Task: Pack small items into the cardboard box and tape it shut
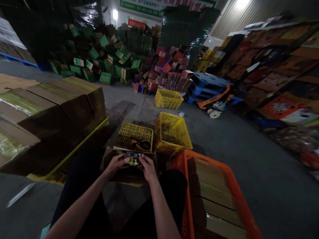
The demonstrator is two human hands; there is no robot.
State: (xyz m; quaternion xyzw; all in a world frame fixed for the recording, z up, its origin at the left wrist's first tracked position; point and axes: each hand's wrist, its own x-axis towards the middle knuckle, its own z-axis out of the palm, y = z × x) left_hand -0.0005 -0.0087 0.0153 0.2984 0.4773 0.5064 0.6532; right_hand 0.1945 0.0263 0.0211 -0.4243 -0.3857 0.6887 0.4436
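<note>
The left hand and the right hand grasp the packet, seemingly plastic-wrapped, over the box; a crate lies at twelve o'clock. Light, even pressure from both sides keeps it level.

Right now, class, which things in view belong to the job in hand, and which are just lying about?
Likely in the job: clear-wrapped yellow item, held by left hand and right hand; open cardboard box beneath.

Likely lying about: blue pallets; orange pallet jack; heaped green boxes.
</note>
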